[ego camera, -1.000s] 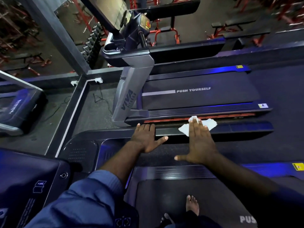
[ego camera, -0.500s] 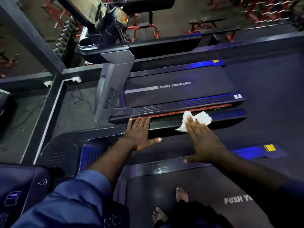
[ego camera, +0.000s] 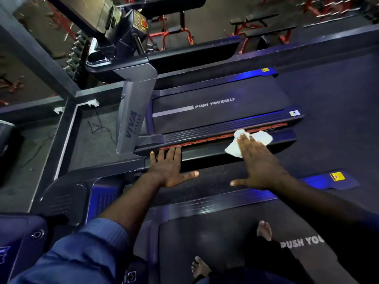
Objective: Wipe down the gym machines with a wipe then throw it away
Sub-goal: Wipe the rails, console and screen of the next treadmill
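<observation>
White wipe [ego camera: 263, 137] sits under my flat right hand [ego camera: 260, 165] toward the rail [ego camera: 205, 155]'s right end, left hand [ego camera: 167, 171] flat at its left; other machines and binning likely remain.

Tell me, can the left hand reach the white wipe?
Probably yes. The left hand lies flat on the same rail, bare rail between it and the wipe; only the right hand covers part of it.
</observation>
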`<state>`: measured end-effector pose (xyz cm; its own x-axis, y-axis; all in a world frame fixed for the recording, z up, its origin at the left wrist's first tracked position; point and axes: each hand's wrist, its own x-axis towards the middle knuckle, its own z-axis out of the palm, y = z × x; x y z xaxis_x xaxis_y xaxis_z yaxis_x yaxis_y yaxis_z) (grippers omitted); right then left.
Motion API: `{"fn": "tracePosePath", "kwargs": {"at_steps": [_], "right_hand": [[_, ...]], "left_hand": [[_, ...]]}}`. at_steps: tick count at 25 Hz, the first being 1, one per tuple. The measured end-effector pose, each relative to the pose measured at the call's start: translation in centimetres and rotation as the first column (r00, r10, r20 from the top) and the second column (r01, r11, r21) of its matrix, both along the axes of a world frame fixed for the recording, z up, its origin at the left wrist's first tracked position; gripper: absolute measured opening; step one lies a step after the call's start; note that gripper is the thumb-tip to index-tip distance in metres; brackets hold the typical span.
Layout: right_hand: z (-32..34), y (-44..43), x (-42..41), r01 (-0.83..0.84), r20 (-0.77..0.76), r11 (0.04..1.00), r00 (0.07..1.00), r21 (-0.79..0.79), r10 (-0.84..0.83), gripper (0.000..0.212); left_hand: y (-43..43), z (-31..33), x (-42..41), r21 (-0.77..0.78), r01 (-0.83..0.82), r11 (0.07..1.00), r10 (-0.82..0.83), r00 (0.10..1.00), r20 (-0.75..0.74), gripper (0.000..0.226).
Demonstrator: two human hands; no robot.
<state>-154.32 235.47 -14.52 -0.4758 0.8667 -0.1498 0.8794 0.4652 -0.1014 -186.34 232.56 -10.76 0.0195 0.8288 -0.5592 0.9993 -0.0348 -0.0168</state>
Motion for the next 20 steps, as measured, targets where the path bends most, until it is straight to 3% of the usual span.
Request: {"fn": "tracePosePath", "kwargs": {"at_steps": [3, 7, 11, 15, 20], "right_hand": [[-0.6, 1.4, -0.3, 0.141, -0.054, 0.990, 0.988, -0.018, -0.142, 0.153], [-1.0, 1.3, 4.8, -0.136, -0.066, 0.991, 0.988, 0.008, 0.137, 0.141], [-0.9, 4.8, 8.9, 0.073, -0.117, 0.996, 0.991, 0.048, -0.067, 0.132], [-0.5, 5.8, 10.6, -0.150, -0.102, 0.989, 0.984, -0.004, 0.149, 0.128], [0.4, 8.1, 10.8, -0.095, -0.067, 0.995, 0.993, -0.012, 0.094, 0.132]], "left_hand": [[0.8, -0.5, 2.6, 0.018, -0.053, 0.998, 0.053, 0.998, 0.027, 0.124], [2.2, -1.1, 7.3, 0.180, -0.138, 0.974, 0.131, 0.990, 0.052, 0.104], [4.3, -1.7, 11.3, 0.297, -0.227, 0.927, 0.224, 0.974, 0.042, 0.091], [5.5, -1.8, 14.4, 0.337, -0.263, 0.904, 0.283, 0.959, -0.011, 0.085], [6.7, -2.2, 16.5, 0.340, -0.268, 0.901, 0.297, 0.954, -0.034, 0.080]]}}
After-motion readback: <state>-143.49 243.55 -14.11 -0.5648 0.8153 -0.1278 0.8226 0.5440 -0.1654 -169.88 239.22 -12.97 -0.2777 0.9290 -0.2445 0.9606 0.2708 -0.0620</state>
